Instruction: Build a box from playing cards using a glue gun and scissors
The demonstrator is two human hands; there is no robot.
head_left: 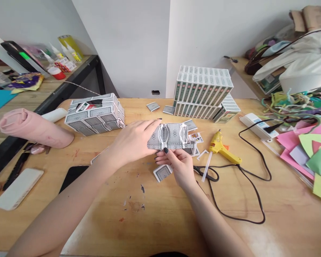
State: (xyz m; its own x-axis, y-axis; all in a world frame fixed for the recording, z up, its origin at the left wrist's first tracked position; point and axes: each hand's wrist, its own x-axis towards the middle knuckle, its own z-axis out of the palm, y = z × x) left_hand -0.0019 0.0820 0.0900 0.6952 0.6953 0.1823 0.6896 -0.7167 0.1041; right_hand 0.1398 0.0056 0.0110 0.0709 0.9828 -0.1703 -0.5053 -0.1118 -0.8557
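Observation:
Between my hands, above the table, is a small structure made of folded playing cards [173, 135] with grey patterned backs and white edges. My left hand [137, 139] wraps over its left end, fingers on top. From below, my right hand [179, 162] pinches its lower edge, thumb pressed to the front. A loose playing card [163, 172] lies face down just under my hands. More cards [195, 137], one face up, are partly hidden behind the structure. To the left stands a larger box built of playing cards [95, 114].
Packed card decks [203, 91] are stacked at the back. Right of my hands lie a yellow glue gun [222, 148], black-handled scissors [208, 174] and a looping cable. A power strip [258, 125] and coloured paper [307, 157] sit farther right. A pink roll [37, 128] and a black phone [76, 176] are left.

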